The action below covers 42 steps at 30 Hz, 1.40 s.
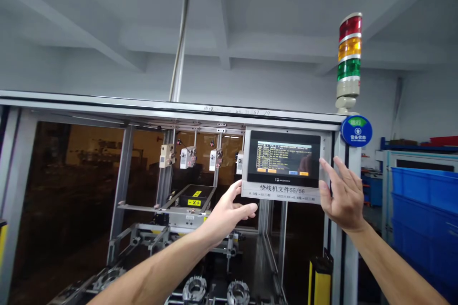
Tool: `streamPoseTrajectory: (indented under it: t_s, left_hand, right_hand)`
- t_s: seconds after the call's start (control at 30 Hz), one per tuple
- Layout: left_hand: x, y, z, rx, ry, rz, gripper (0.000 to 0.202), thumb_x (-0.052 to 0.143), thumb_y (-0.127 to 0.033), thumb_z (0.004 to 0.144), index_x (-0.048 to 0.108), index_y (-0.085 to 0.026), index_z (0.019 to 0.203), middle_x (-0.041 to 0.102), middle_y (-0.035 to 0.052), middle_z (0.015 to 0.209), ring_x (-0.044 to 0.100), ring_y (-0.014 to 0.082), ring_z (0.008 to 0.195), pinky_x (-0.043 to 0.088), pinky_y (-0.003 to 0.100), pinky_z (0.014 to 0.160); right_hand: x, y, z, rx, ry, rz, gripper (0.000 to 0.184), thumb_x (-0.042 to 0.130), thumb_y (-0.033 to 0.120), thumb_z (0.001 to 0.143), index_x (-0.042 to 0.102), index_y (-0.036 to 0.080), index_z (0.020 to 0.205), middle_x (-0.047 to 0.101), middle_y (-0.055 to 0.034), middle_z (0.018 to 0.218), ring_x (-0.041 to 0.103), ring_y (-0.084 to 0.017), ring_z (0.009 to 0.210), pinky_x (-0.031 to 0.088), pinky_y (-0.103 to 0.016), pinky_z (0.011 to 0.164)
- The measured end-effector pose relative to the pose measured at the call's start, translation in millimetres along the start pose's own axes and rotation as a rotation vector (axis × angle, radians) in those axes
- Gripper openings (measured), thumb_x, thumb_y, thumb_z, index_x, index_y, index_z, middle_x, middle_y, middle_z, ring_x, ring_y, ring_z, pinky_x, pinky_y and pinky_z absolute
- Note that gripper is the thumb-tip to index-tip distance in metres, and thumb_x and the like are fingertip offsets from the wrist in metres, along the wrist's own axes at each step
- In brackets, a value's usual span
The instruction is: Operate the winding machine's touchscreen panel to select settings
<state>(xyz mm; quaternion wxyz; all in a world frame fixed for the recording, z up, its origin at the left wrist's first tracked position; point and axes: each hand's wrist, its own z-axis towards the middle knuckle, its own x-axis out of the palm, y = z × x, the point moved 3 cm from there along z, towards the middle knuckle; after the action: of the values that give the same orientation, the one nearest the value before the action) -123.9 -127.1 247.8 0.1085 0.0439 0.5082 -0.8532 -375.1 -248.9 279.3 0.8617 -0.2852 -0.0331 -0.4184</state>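
A touchscreen panel (pixel 284 159) in a grey metal housing hangs from the machine's top frame, its lit display filled with rows of text and a few orange and blue buttons. My left hand (pixel 234 207) is at the housing's lower left corner, fingers apart, nothing in it; whether the fingertips touch the metal I cannot tell. At the right edge of the housing is my right hand (pixel 341 193), its fingers spread and the index fingertip close to the screen's side. Below the display, a label strip (pixel 282 191) carries printed characters.
A red, amber and green signal tower (pixel 349 55) rises above a round blue status sign (pixel 357 131). Stacked blue bins (pixel 425 214) stand at right. Inside the machine are wire tensioner units (pixel 188 157), a black block with yellow labels (pixel 196 198) and round metal fixtures (pixel 195 289).
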Motion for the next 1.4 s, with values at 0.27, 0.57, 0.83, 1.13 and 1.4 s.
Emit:
streamPoseTrajectory:
  t_s: [0.27, 0.57, 0.83, 1.13, 1.4]
  left_hand:
    - [1.0, -0.2, 0.9, -0.008, 0.006, -0.003, 0.066, 0.063, -0.029, 0.084, 0.033, -0.025, 0.142, 0.04, 0.0058, 0.142, 0.062, 0.0123, 0.089, 0.046, 0.026, 0.081]
    - [-0.3, 3.6, 2.1, -0.002, -0.001, -0.01, 0.067, 0.064, -0.032, 0.084, 0.033, -0.025, 0.143, 0.039, 0.007, 0.143, 0.062, 0.0133, 0.089, 0.047, 0.027, 0.081]
    - [0.6, -1.2, 0.1, -0.007, -0.004, 0.006, 0.062, 0.062, -0.028, 0.086, 0.036, -0.024, 0.141, 0.041, 0.0054, 0.141, 0.062, 0.012, 0.088, 0.046, 0.025, 0.079]
    - [-1.7, 2.3, 2.0, 0.018, -0.002, 0.006, 0.064, 0.065, -0.034, 0.084, 0.037, -0.024, 0.141, 0.044, 0.007, 0.137, 0.063, 0.0131, 0.086, 0.046, 0.025, 0.076]
    - [3.3, -1.7, 3.0, 0.007, -0.025, -0.021, 0.071, 0.069, -0.031, 0.079, 0.035, -0.022, 0.141, 0.045, 0.0079, 0.136, 0.063, 0.0137, 0.083, 0.046, 0.026, 0.073]
  right_hand:
    - [0.9, 0.3, -0.2, -0.001, 0.001, -0.01, 0.051, 0.054, 0.012, 0.086, 0.046, 0.006, 0.137, 0.057, -0.0151, 0.127, 0.052, -0.032, 0.123, 0.044, -0.043, 0.094]
    - [0.7, 0.1, 0.3, -0.004, 0.005, -0.006, 0.053, 0.054, 0.011, 0.086, 0.045, 0.006, 0.138, 0.056, -0.016, 0.127, 0.051, -0.032, 0.123, 0.043, -0.042, 0.095]
    - [-0.3, 16.9, 5.8, -0.035, 0.046, 0.089, 0.05, 0.058, 0.012, 0.085, 0.047, 0.005, 0.134, 0.057, -0.0148, 0.126, 0.05, -0.031, 0.124, 0.044, -0.045, 0.096]
    - [11.7, 62.3, 23.1, -0.177, 0.23, 0.286, 0.051, 0.052, 0.012, 0.091, 0.039, 0.002, 0.14, 0.048, -0.0127, 0.138, 0.038, -0.03, 0.135, 0.04, -0.048, 0.102]
    - [14.7, 60.5, 25.1, -0.181, 0.256, 0.302, 0.049, 0.052, 0.014, 0.092, 0.04, 0.0, 0.138, 0.05, -0.014, 0.136, 0.037, -0.028, 0.136, 0.037, -0.047, 0.107]
